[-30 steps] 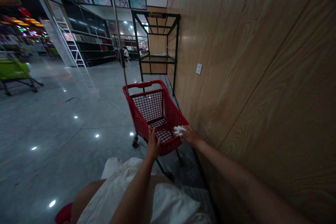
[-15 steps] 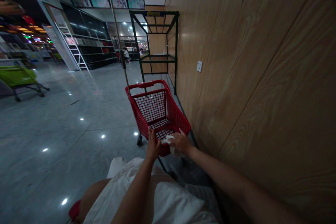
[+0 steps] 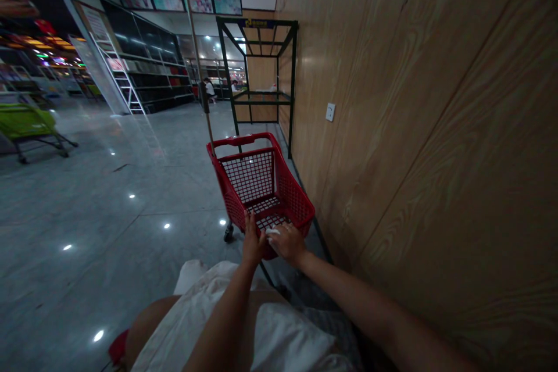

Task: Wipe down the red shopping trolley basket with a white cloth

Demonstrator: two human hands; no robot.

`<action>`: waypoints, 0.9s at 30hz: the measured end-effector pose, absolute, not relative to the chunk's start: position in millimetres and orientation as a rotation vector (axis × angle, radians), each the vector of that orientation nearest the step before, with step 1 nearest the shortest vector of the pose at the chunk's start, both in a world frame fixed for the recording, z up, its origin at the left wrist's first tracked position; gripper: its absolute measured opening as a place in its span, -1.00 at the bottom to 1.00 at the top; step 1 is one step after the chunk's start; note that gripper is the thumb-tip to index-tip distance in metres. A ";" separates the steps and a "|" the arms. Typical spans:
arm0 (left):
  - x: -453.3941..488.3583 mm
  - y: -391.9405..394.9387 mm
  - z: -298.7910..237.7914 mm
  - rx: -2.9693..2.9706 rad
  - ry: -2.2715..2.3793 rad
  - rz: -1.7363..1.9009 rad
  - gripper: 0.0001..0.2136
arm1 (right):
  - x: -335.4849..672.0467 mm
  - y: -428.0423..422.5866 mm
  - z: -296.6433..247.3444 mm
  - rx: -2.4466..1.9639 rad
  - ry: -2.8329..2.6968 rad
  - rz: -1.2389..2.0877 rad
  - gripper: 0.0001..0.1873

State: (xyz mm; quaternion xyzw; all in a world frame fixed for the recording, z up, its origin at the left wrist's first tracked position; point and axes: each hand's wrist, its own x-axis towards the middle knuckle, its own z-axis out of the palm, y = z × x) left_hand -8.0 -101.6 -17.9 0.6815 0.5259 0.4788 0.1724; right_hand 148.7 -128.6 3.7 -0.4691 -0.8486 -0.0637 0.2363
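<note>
Red plastic cart (image 3: 251,177) stands directly ahead, its long axis running away toward 12 o'clock, and its near end is met by both hands. The left grip (image 3: 253,242) is set upright against the near rim with the fingers spread upward; whether the rim is clasped cannot be told. The right grip (image 3: 285,243) is curled down over a small white wad (image 3: 272,232), perhaps tissue or cloth, which is mostly hidden and is seen only at about 9 o'clock from that hand. The wad is therefore nearer the right grip and lies just beside the left, at about its 3 o'clock. Whether it is held cannot be told. Farther off, a wood-grain wall (image 3: 418,128) with a socket (image 3: 330,112) is seen at 2 o'clock, a dark green metal rack (image 3: 257,70) at 12 o'clock, and a green cart (image 3: 28,122) on the tiled floor (image 3: 87,197) at 10 o'clock.
</note>
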 end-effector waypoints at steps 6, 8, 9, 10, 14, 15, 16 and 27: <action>-15.4 -100.3 -16.8 1.963 1.455 1.310 -0.31 | 181.0 -116.5 3.8 -1.172 -2.502 -0.113 -0.70; -15.1 -99.0 -17.5 1.961 1.445 1.305 -0.30 | 221.2 -105.4 5.1 -1.241 -2.502 -0.111 -0.72; -14.3 -98.4 -18.0 1.958 1.438 1.309 -0.30 | 240.2 -100.4 5.8 -1.274 -2.488 -0.121 -0.71; -13.2 -97.7 -18.7 1.954 1.431 1.317 -0.30 | 256.1 -96.1 6.3 -1.295 -2.477 -0.132 -0.70; -7.6 -95.7 -21.2 1.934 1.412 1.347 -0.32 | 267.1 -91.2 5.6 -1.284 -2.446 -0.144 -0.68; -6.5 -95.4 -21.8 1.930 1.414 1.348 -0.32 | 255.6 -93.4 4.5 -1.266 -2.440 -0.137 -0.68; -5.7 -95.1 -22.2 1.927 1.416 1.349 -0.31 | 239.7 -96.8 3.2 -1.245 -2.437 -0.129 -0.69; -15.7 -94.5 -23.1 1.966 1.392 1.306 -0.32 | 200.1 -103.9 7.0 -1.186 -2.553 -0.101 -0.66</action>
